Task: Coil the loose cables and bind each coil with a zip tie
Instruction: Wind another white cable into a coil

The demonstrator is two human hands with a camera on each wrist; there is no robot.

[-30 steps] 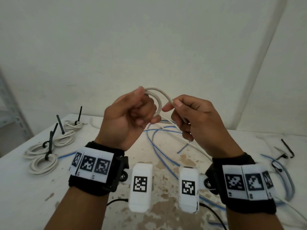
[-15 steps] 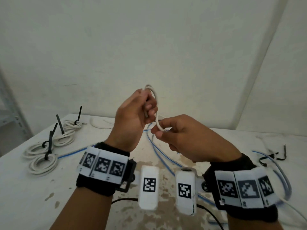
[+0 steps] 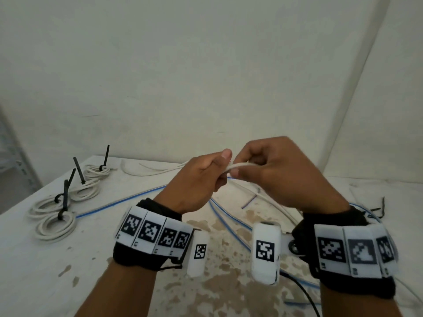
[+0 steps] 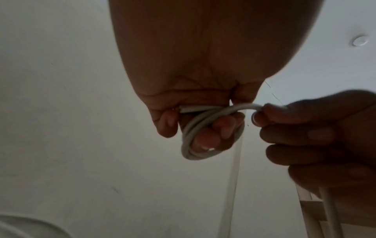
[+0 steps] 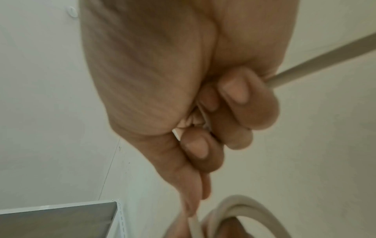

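Both hands are raised above the white table [image 3: 68, 259], close together. My left hand [image 3: 201, 179] grips a small coil of white cable [image 4: 195, 133], its loops wound round the curled fingers. My right hand [image 3: 270, 170] pinches the same white cable [image 3: 240, 167] just right of the coil, and the free length runs out through its fist [image 5: 305, 70]. Several finished white coils [image 3: 57, 223] bound with black zip ties [image 3: 65, 200] lie at the table's left. Loose black zip ties [image 3: 380, 208] lie at the far right.
Loose blue cables [image 3: 229, 225] and white cables [image 3: 155, 171] sprawl over the middle and back of the table. A metal shelf frame [image 3: 13, 161] stands at the left. White walls close the back and right sides.
Both hands have dropped lower. The right hand swung from below the coil up and over to its right side, laying another turn of cable onto the left hand's coil.
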